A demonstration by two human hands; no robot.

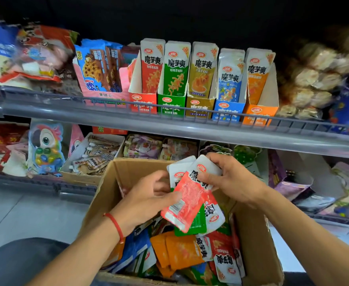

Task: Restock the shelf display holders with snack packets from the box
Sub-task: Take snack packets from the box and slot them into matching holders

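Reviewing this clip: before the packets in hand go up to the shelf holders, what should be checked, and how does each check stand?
1. Left hand grips the red foil snack packet: ok.
2. Right hand holds the white-topped packets: ok.
3. Held packets sorted to one flavour: not ok, a green packet is among them.
4. Red cardboard display holder has room: cannot tell.
5. Brown cardboard box has stock: ok.

Over an open brown cardboard box (115,182) heaped with loose snack packets, a person's left hand (146,200) and right hand (234,179) together grip a small fan of red, white and green foil packets (190,195). Above, on a grey wire-fronted shelf (169,129), five upright card display holders (202,87) stand side by side, coloured red, green, mustard, blue and orange.
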